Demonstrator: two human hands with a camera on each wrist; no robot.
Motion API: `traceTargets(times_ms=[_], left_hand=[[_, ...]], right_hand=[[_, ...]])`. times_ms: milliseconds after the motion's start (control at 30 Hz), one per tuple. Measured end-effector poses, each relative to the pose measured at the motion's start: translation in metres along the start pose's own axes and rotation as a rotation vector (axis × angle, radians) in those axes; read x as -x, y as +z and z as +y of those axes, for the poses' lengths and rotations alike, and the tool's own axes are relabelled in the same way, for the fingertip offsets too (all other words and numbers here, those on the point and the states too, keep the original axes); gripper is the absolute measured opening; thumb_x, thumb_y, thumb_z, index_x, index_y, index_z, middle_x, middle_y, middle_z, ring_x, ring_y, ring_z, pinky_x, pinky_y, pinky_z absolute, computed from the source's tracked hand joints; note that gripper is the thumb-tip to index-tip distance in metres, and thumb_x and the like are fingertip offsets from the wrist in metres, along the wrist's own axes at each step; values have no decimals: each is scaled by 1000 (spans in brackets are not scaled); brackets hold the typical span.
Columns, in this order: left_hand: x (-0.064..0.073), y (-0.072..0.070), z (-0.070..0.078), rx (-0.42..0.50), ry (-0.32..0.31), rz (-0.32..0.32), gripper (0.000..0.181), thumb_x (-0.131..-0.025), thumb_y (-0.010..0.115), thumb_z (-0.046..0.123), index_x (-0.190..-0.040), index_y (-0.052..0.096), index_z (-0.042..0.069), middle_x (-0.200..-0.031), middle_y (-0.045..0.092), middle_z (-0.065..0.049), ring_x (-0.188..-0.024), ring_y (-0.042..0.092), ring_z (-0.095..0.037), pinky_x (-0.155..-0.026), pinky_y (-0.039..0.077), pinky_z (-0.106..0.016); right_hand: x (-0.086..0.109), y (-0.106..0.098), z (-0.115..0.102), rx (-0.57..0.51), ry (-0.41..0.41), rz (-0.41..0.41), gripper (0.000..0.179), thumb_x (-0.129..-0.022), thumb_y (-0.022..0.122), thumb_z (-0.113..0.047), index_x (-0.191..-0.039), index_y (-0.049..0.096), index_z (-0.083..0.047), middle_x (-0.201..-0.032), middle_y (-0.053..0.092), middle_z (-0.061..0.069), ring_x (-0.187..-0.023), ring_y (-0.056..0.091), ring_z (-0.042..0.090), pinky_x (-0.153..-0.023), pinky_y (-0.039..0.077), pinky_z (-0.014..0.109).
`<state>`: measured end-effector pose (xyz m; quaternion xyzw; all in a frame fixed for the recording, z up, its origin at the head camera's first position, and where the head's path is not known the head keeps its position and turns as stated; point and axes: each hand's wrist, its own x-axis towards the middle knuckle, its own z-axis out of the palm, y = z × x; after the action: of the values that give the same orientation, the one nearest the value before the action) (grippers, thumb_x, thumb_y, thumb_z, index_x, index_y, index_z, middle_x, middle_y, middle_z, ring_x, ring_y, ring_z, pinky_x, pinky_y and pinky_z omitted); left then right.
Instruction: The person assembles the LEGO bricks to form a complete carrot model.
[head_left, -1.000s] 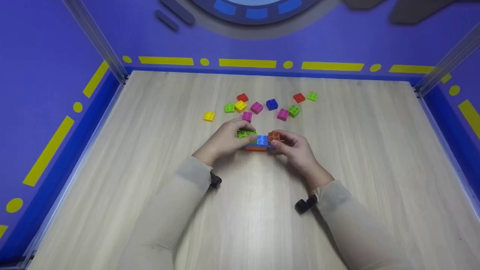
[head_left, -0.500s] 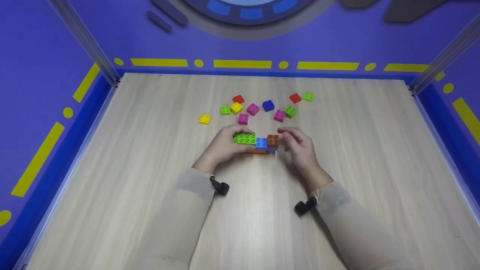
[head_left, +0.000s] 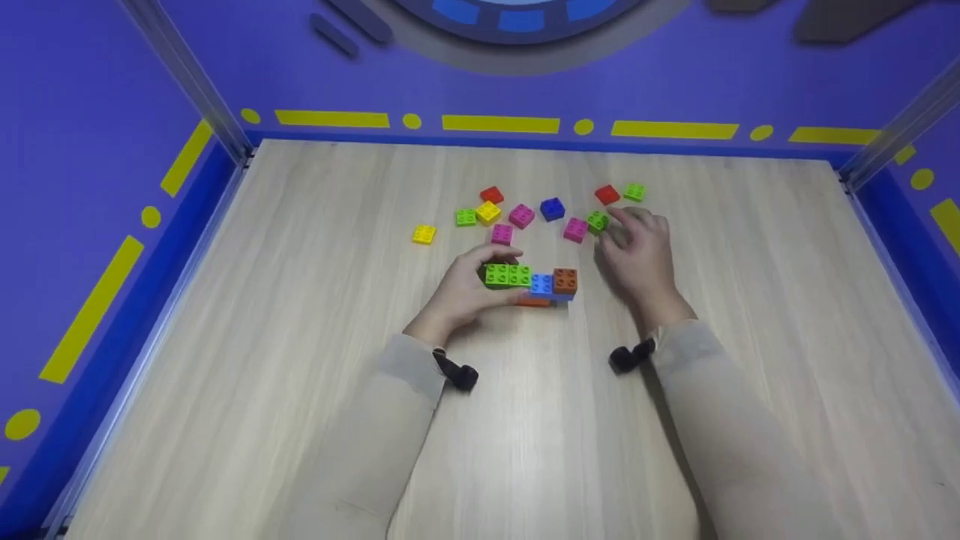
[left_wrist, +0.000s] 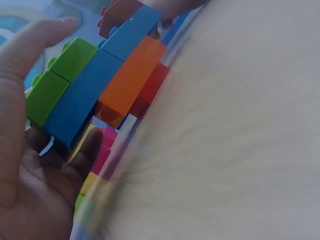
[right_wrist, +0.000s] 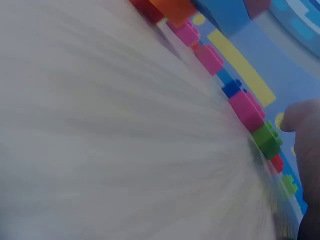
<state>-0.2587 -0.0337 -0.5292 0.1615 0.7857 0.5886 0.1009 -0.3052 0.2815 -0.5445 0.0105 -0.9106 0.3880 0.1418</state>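
My left hand holds a built stack of toy building bricks by its left end, thumb on the near side and fingers on the far side. Two green bricks and a brown brick top the stack, with light blue bricks below them. Under these show an orange brick and a red brick. My right hand reaches over the table, its fingertips right beside a loose green brick. In the right wrist view a finger appears close above that brick, with nothing pinched.
Loose bricks lie scattered beyond the hands: pink, dark blue, yellow, red and light green, among several others. Blue panels wall the wooden table at the back and sides.
My right hand has let go of the brown brick at the stack's right end and moved away, up and right, to the loose green brick. The left hand keeps hold of the stack.
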Motion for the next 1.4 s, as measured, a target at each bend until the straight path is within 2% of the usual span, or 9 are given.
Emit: traceTargets(times_ms=[100, 267, 500, 733, 900, 1167, 1267, 1400], left_hand=[[1, 0, -4, -7, 11, -2, 60, -91, 97, 25, -145, 74, 14, -158, 68, -6, -151, 58, -29, -137, 36, -53], [2, -1, -9, -29, 22, 3, 56, -90, 98, 26, -140, 77, 13, -160, 66, -9, -153, 57, -29, -138, 35, -53], [1, -6, -9, -30, 85, 46, 53, -89, 99, 24, -136, 78, 10, -152, 72, -11, -148, 62, -27, -135, 42, -45], [2, -7, -9, -2, 85, 42, 54, -90, 98, 20, -137, 77, 4, -152, 71, -12, -143, 65, -26, -127, 52, -40], [4, -8, -9, -5, 84, 54, 50, -91, 97, 16, -135, 78, 4, -150, 72, -15, -136, 68, -25, -120, 58, -41], [4, -9, -9, -54, 75, 86, 44, -91, 96, 15, -131, 81, 9, -145, 76, -9, -136, 69, -25, -121, 56, -42], [4, -9, -9, -59, 65, 86, 42, -91, 96, 15, -131, 81, 11, -144, 76, -8, -135, 69, -25, -121, 56, -42], [4, -8, -9, -61, 62, 88, 42, -92, 96, 16, -130, 81, 11, -143, 76, -7, -136, 69, -24, -123, 55, -42]], right_hand=[[-3, -2, 6, 75, 10, -55, 52, -106, 74, -31, -155, 70, -12, -162, 64, 14, -147, 50, 38, -128, 40, 58], [-3, -5, 6, 82, 80, -94, 50, -107, 78, -36, -150, 72, -12, -156, 70, 12, -144, 52, 34, -128, 42, 57], [-8, -6, -5, 50, 173, -97, 47, -106, 80, -37, -143, 75, -9, -138, 70, 14, -131, 57, 33, -120, 49, 54], [-5, -6, -6, 45, 185, -88, 45, -106, 78, -34, -142, 74, -7, -134, 68, 18, -125, 59, 34, -114, 54, 52], [0, -5, -7, -28, 177, -47, 45, -105, 79, -31, -143, 73, -7, -135, 68, 18, -128, 62, 33, -113, 55, 51], [6, -4, -9, -195, 110, 30, 39, -104, 81, -24, -140, 77, -9, -131, 73, 18, -116, 61, 26, -95, 46, 29], [7, -3, -8, -268, 77, 31, 38, -103, 82, -20, -138, 78, -7, -129, 75, 20, -110, 59, 25, -89, 43, 25], [7, -3, -9, -379, 48, 10, 36, -101, 82, -13, -136, 80, -5, -127, 77, 20, -107, 59, 23, -89, 44, 24]])
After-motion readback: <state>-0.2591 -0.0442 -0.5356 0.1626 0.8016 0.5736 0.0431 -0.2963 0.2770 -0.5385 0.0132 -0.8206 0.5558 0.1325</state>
